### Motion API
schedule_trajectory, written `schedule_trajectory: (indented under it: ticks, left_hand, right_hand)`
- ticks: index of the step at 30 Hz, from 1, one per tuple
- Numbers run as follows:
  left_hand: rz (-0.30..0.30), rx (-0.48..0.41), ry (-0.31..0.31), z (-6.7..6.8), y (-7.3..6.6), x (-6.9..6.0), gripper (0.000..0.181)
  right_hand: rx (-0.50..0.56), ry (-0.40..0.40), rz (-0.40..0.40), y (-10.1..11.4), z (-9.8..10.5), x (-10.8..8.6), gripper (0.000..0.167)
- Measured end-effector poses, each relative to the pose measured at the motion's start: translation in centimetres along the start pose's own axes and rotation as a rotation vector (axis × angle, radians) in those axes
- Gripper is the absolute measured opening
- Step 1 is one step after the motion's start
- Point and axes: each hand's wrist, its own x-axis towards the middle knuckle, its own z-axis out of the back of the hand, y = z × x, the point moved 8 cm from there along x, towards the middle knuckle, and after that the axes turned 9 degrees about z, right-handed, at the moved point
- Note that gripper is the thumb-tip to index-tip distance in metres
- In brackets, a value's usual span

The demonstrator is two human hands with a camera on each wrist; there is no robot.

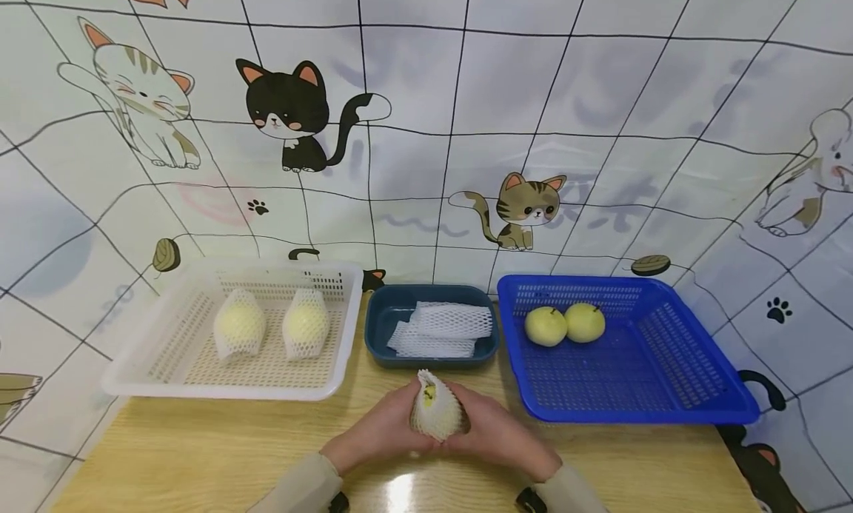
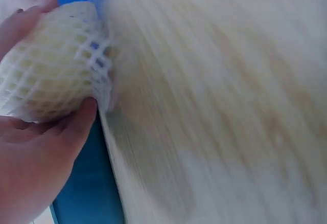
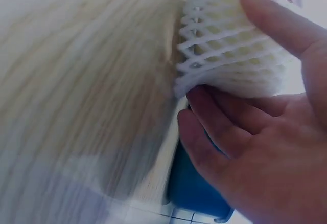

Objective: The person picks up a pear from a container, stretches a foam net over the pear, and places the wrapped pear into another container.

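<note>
A pale yellow fruit in a white foam net (image 1: 437,413) is held between both hands above the table, near the front middle. My left hand (image 1: 386,428) grips its left side, and my right hand (image 1: 489,431) grips its right side. In the left wrist view the netted fruit (image 2: 51,65) has the left hand's thumb (image 2: 82,121) against the net. The right wrist view shows the net's loose edge on the fruit (image 3: 240,45), with the right hand (image 3: 265,142) curled around it. Yellow shows through the net's opening at the top.
A white basket (image 1: 226,391) at left holds two netted fruits (image 1: 240,324). The dark teal bin (image 1: 433,363) in the middle contains white foam nets (image 1: 443,328). At right, a blue basket (image 1: 640,417) holds two bare yellow fruits (image 1: 546,326). A cat-print sheet hangs behind.
</note>
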Motion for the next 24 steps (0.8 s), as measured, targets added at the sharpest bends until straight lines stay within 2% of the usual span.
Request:
schedule_trajectory:
  ticks: [1, 3, 7, 9, 12, 14, 20, 24]
  left_hand:
    - [0.010, -0.031, -0.005, 0.1, 0.1, 0.0, 0.083]
    - [0.044, -0.149, -0.002, 0.3, 0.3, -0.2, 0.084]
    - [0.110, -0.477, 0.022, 0.6, 0.7, -0.6, 0.083]
    - [0.135, -0.594, 0.012, 0.8, 0.6, -0.8, 0.079]
    - [0.151, -0.706, -0.015, 1.0, 0.3, -1.0, 0.074]
    - [0.155, -0.752, -0.035, 1.0, 0.0, -1.1, 0.072]
    - [0.146, -0.947, -0.046, 0.4, -0.5, -1.0, 0.075]
    - [0.146, -0.973, -0.107, 0.2, -0.4, -0.8, 0.074]
  right_hand:
    - [0.039, -0.010, -0.018, -0.1, 0.2, -0.1, 0.089]
    - [0.147, -0.036, -0.050, -0.2, 0.4, -0.3, 0.088]
    - [0.342, -0.114, -0.113, -0.2, 0.9, -0.6, 0.080]
    - [0.384, -0.176, -0.135, -0.1, 1.2, -0.7, 0.072]
    - [0.392, -0.274, -0.129, 0.3, 1.9, -0.7, 0.055]
    - [0.362, -0.316, -0.088, 0.8, 2.4, -0.8, 0.044]
    - [0.254, -0.352, 0.056, 2.1, 3.1, -0.8, 0.018]
    - [0.187, -0.363, 0.116, 2.6, 3.2, -0.9, 0.015]
